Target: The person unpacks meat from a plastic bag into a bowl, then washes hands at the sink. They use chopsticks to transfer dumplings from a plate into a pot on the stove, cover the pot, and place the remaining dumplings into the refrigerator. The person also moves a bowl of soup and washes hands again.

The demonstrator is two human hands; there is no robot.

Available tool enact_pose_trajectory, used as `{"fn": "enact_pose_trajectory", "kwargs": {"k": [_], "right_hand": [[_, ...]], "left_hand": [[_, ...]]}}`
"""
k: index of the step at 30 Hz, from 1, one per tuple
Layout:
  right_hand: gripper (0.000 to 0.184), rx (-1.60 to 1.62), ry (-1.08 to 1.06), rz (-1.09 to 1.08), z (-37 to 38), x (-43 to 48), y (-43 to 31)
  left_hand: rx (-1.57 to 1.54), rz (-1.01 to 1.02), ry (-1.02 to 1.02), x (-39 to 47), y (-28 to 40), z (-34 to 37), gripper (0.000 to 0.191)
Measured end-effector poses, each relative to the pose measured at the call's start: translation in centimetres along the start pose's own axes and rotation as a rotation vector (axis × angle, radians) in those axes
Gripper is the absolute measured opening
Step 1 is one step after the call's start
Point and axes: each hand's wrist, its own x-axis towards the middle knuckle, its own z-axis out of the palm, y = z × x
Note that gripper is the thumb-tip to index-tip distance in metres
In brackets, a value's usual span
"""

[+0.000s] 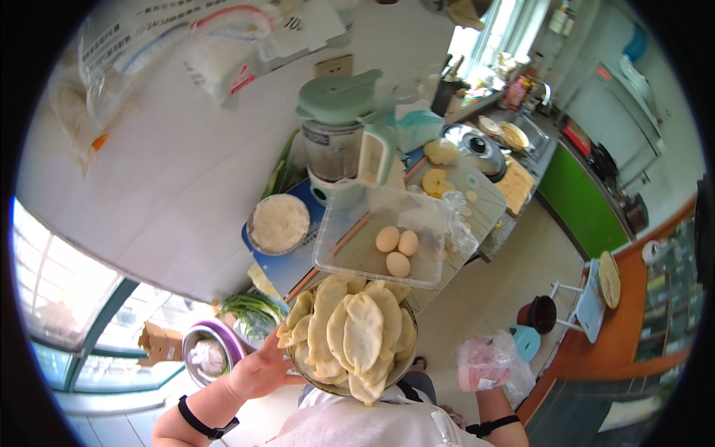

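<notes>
My left hand point(258, 366) grips the left rim of a round plate point(412, 357) heaped with large pale dumplings point(363, 332). The plate is in front of my body, at the table's near edge. At the end of my right forearm, off to the right, is a clear plastic bag point(485, 363) with something pink inside and a small label. The bag hides most of my right hand, which appears to hold it. Just beyond the plate, a clear plastic container point(346, 260) holds three brown eggs point(397, 264).
A blender point(335, 134) with a green lid stands behind the container. Left of it sits a bowl of white contents point(278, 224). A steel lid point(475, 144) and a wooden board point(515, 184) are farther right. Basins point(204, 357) and green vegetables point(251, 313) lie lower left; a stool point(589, 302) stands right.
</notes>
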Motion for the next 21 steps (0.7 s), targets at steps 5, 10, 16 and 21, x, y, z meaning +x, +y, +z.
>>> {"fn": "enact_pose_trajectory", "kwargs": {"k": [5,10,16,21], "right_hand": [[0.082,0.014,-0.07,-0.035,-0.5,3.4,-3.3],[0.082,0.031,-0.144,0.136,-3.1,7.2,-6.9],[0.073,0.022,-0.187,0.106,-4.6,10.3,-10.9],[0.063,0.1,-0.229,0.122,-6.6,11.7,-13.8]], "left_hand": [[0.131,-0.022,0.108,-0.1,-4.3,2.6,0.09],[0.077,0.075,0.35,1.8,-7.8,5.3,0.068],[-0.091,0.291,0.647,3.7,-10.1,7.2,0.069],[0.046,0.375,0.773,4.8,-12.2,9.0,0.073]]}}
